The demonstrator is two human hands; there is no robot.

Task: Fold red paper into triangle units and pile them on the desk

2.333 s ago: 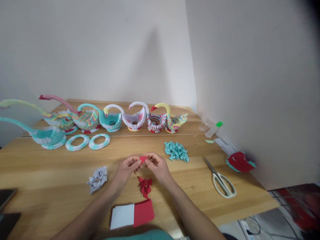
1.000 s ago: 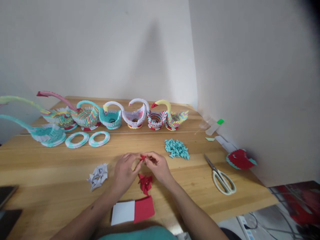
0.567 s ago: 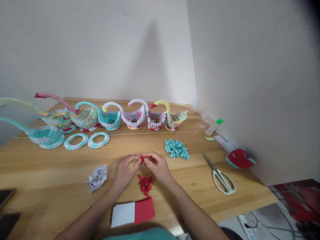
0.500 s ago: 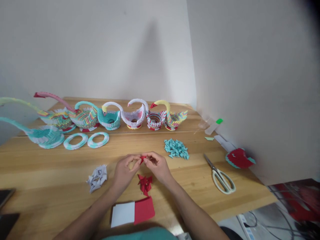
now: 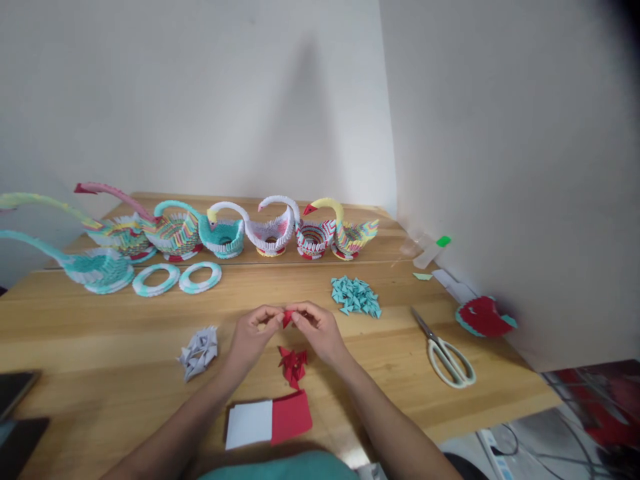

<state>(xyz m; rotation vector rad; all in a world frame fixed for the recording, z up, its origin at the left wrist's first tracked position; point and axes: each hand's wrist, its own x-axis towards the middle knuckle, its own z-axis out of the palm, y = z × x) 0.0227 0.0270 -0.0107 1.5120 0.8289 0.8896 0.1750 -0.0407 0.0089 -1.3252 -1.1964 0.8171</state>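
- While both hands meet over the middle of the wooden table (image 5: 100, 320), the left hand (image 5: 253, 337) and right hand (image 5: 320, 331) each pinch 1 end of a small red paper piece (image 5: 288, 317) between thumb and fingertips, so it sits lifted just above the tabletop.
- For a clean fold, I judge the edges should be lined up before the crease is pressed, with the thumbs holding the paper flat and the fingertips close to the fold line.
- Just nearer than the hands lies a small heap of folded red pieces (image 5: 293, 365), and nearer again a red sheet (image 5: 291, 417) touching a white sheet (image 5: 249, 424).
- To the left sits a pile of folded white pieces (image 5: 199, 351); to the far right, a pile of folded teal pieces (image 5: 356, 297).
- Scissors (image 5: 445, 357) lie well to the right, out of the way of the elbows.
- Along the far edge stands a row of paper swans (image 5: 270, 230), with 2 teal-and-white rings (image 5: 177, 279) in front of them.
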